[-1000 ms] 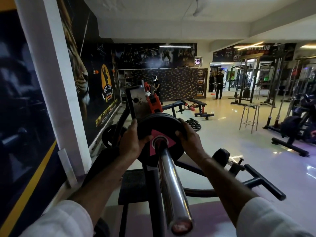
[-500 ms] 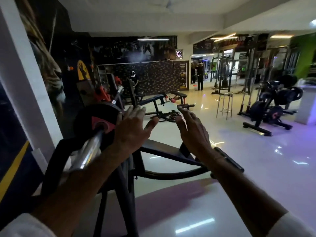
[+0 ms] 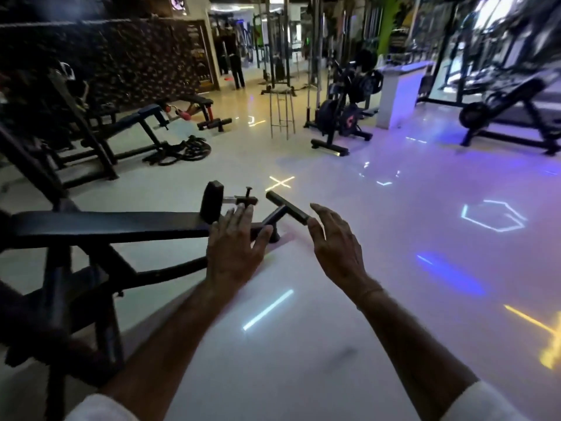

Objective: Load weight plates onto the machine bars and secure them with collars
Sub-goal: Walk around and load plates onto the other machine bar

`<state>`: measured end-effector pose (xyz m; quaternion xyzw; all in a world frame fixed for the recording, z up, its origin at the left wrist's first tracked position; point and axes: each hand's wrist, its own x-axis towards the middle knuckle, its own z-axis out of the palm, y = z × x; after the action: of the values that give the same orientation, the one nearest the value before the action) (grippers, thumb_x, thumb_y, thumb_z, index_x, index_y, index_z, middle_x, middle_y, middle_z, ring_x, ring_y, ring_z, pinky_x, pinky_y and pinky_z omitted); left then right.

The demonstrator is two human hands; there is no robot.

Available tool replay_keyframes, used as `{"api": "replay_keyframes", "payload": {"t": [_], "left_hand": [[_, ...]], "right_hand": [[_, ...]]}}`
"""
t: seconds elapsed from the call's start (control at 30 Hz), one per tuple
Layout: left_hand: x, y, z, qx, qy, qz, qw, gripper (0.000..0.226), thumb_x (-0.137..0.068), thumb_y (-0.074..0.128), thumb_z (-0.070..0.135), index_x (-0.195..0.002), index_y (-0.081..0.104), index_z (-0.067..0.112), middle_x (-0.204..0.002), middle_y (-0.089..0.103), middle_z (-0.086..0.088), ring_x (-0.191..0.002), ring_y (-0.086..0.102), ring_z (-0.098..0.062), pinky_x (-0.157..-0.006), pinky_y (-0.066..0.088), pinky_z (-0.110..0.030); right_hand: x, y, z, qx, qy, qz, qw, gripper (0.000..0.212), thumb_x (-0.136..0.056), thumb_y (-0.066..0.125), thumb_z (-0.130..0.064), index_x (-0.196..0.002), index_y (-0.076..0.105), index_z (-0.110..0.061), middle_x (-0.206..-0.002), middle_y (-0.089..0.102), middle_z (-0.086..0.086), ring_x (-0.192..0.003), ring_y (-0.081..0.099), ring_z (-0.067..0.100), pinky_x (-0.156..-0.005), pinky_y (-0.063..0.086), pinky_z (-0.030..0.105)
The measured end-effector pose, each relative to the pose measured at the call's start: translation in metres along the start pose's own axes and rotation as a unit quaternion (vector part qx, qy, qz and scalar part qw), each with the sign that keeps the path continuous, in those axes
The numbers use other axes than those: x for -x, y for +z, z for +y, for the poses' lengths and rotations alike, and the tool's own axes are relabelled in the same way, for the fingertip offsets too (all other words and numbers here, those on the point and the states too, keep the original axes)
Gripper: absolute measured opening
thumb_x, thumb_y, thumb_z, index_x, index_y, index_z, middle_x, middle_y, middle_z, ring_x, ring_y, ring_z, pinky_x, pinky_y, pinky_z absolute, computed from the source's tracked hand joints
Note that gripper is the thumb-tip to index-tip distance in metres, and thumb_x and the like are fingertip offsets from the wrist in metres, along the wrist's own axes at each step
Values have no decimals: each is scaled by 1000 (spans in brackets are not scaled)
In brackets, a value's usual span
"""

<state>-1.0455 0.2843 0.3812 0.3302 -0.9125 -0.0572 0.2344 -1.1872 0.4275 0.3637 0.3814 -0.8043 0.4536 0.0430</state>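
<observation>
Both my hands hang in the air over the pale floor, fingers spread and holding nothing. My left hand [image 3: 233, 247] is just in front of the black machine frame [image 3: 106, 227], near its short black handle [image 3: 287, 208]. A little to the right, my right hand [image 3: 337, 247] is apart from the handle's end. The chrome bar and the black weight plate are out of view. No collar shows.
A black bench [image 3: 145, 123] with a coiled rope [image 3: 185, 151] stands at the back left. A metal stool [image 3: 282, 115] is mid-floor, and plate-loaded machines [image 3: 346, 113] stand behind it and at the far right [image 3: 510, 113]. A person [image 3: 232, 60] stands far back. Coloured light patterns lie on the floor.
My hands let go of the weight plate on the chrome bar. The view has swung right and down, so the bar and plate have left the frame.
</observation>
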Motion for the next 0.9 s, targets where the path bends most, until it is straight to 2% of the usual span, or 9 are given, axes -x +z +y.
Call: {"api": "replay_keyframes", "payload": {"t": [0.17,0.33,0.53,0.8,0.9], "left_hand": [[-71,111,31,46,16,-63,997,75,-95,25,65,-153,37,18,-160,37,-5,-150,29,-23,-122,21,-50],[-153,197,53,104,10,-112,988,74,-97,26,63,-155,33,18,-162,33,-4,-153,24,-22,-123,21,-49],[-248,274,88,126,22,-169,977,70,-100,29,60,-158,26,20,-166,25,-1,-154,18,-20,-125,16,-46],[-397,395,131,128,30,-211,969,69,-101,31,59,-158,25,21,-166,25,1,-154,17,-18,-125,17,-46],[-472,439,143,141,-17,-204,969,68,-101,33,60,-156,31,22,-164,30,2,-153,20,-17,-124,21,-46]], "right_hand": [[-51,8,98,45,69,-5,997,42,-107,41,-42,-147,49,-32,-151,52,-6,-137,47,19,-101,37,30],[-126,20,176,76,146,-18,986,42,-106,41,-45,-146,50,-33,-151,52,-8,-139,46,17,-107,38,35],[-215,29,246,104,182,-10,978,41,-106,43,-42,-145,52,-31,-149,55,-7,-137,48,18,-107,40,36],[-359,59,382,104,216,-8,971,41,-106,43,-43,-144,53,-31,-149,55,-4,-138,48,20,-108,45,43],[-443,69,431,91,214,-41,972,42,-106,42,-43,-145,52,-31,-149,54,-6,-138,47,19,-108,44,42]]}}
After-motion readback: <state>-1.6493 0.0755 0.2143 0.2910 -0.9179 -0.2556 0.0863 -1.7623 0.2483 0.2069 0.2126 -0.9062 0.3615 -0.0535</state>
